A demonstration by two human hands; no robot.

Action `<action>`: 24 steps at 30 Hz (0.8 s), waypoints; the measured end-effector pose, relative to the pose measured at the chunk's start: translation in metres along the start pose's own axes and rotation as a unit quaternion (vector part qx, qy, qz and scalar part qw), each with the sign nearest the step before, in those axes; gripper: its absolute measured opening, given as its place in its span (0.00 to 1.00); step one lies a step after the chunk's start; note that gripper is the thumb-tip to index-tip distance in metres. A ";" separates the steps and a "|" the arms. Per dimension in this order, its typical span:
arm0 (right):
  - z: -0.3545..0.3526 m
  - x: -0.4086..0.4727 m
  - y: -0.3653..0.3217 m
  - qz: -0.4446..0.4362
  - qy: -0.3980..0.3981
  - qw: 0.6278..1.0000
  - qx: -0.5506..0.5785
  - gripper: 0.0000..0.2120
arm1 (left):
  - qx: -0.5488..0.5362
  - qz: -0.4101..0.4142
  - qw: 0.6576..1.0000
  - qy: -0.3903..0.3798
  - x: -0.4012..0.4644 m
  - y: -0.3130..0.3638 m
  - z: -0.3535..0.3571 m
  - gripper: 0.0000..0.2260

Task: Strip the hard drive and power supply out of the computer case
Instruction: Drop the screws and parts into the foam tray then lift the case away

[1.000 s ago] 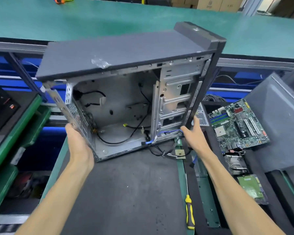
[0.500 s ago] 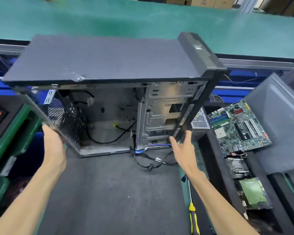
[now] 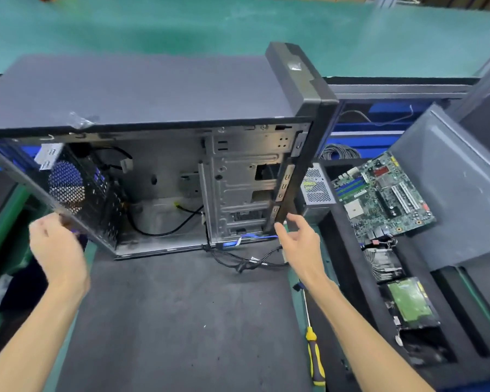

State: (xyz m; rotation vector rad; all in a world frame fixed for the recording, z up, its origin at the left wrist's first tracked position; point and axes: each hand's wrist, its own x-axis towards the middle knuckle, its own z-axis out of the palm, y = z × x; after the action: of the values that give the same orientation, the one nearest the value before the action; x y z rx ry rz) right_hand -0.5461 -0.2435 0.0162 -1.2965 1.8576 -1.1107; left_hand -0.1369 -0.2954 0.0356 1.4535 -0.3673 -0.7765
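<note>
Computer case (image 3: 159,89), one: dark grey metal tower with its side open, standing on the dark grey work mat (image 3: 181,321) at the centre of the frame, black front bezel toward the right. Contents: one bare silver drive cage (image 3: 238,190), loose black cables (image 3: 164,227), one blue-tipped cable (image 3: 249,237) trailing out onto the mat.

Black foam tray (image 3: 348,250), right of frame: one green motherboard (image 3: 379,196), one perforated silver power supply (image 3: 317,188) beside it, one finned heatsink (image 3: 382,264), one hard drive with green circuit board up (image 3: 410,302). No writing legible.

Yellow-and-black-handled screwdriver (image 3: 313,355), one, lower right on the mat's edge.

Left hand (image 3: 54,247): blurred, fingers loosely curled, at the case's rear lower corner; grip cannot be told. Right hand (image 3: 300,244): fingers spread, holding nothing, just beside the bezel's lower corner.
</note>
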 end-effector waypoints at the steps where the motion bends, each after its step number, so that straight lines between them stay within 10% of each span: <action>1: -0.004 0.000 -0.002 -0.002 0.007 1.000 0.003 0.09 | 0.030 0.028 0.999 0.021 -0.007 0.000 -0.003 0.14; 5: -0.028 -0.003 -0.006 -0.013 0.022 1.000 -0.015 0.22 | 0.114 0.178 0.977 0.028 -0.076 -0.004 0.000 0.09; 10: -0.061 -0.022 -0.011 -0.043 0.026 0.998 0.039 0.29 | 0.267 0.305 0.830 -0.382 -0.191 -0.022 0.048 0.06; 16: -0.095 -0.028 -0.024 -0.017 0.055 0.985 0.160 0.28 | 0.353 0.299 0.640 -0.613 -0.283 -0.056 0.132 0.51; 24: -0.156 -0.006 -0.025 0.095 0.105 0.884 0.445 0.24 | 0.248 0.166 0.697 -0.652 -0.328 -0.063 0.203 0.22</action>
State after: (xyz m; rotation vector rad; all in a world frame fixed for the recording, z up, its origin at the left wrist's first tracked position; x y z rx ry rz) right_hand -0.6642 -0.1964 0.1110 -0.4605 1.2654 -1.7412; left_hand -0.5190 -0.2235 0.0726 0.9854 -2.0058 -1.3811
